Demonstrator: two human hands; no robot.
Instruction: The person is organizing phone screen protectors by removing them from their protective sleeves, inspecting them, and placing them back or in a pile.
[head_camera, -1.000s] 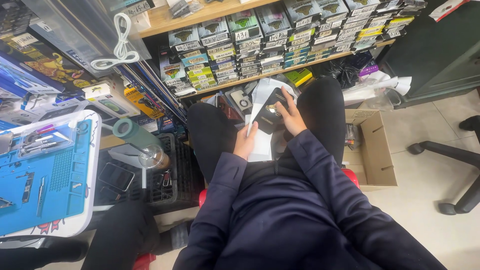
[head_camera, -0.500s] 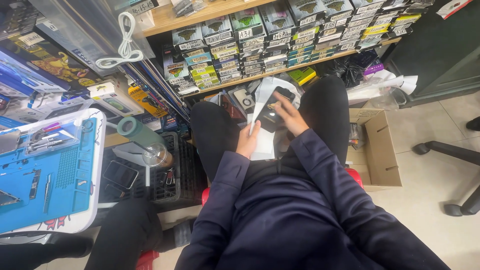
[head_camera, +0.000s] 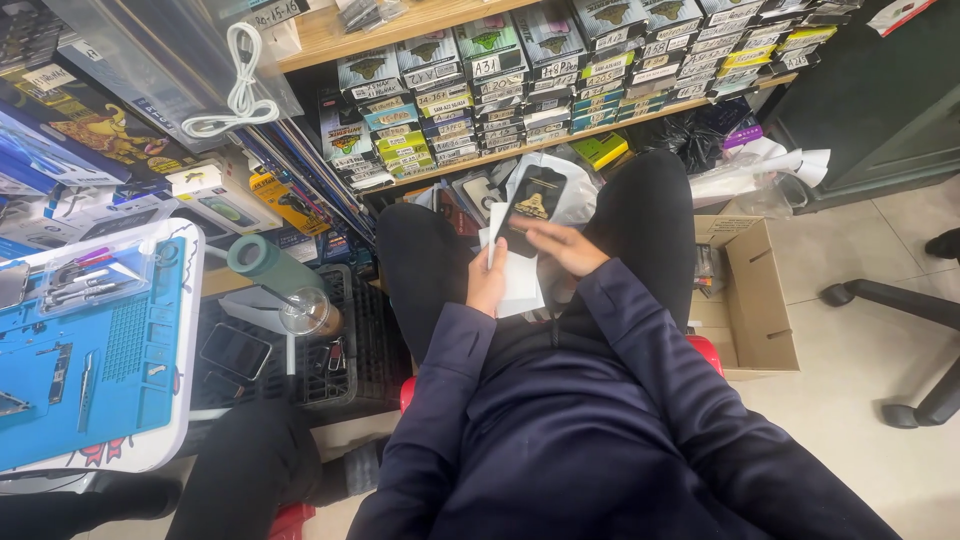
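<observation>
I sit with my lap in the middle of the head view, in a dark jacket and black trousers. My left hand (head_camera: 489, 283) grips the left edge of a stack of flat white packets (head_camera: 520, 268) resting between my knees. On top lies a flat black packet with a gold emblem (head_camera: 532, 203). My right hand (head_camera: 560, 243) lies across the black packet's lower end, fingers pointing left and pressing on it. A crumpled clear plastic bag (head_camera: 574, 188) sits just behind the packets.
Shelves ahead carry several rows of small labelled boxes (head_camera: 560, 75). A blue work mat with tools (head_camera: 90, 350) lies on a small table at left. A green bottle (head_camera: 268, 268) and black crate (head_camera: 340, 345) stand beside my left knee. An open cardboard box (head_camera: 750, 300) stands at right; chair legs (head_camera: 900, 310) beyond.
My right hand slid down from the black packet's upper right edge to lie across its lower end. The black packet now faces up, its gold emblem showing. The stack shifted slightly left.
</observation>
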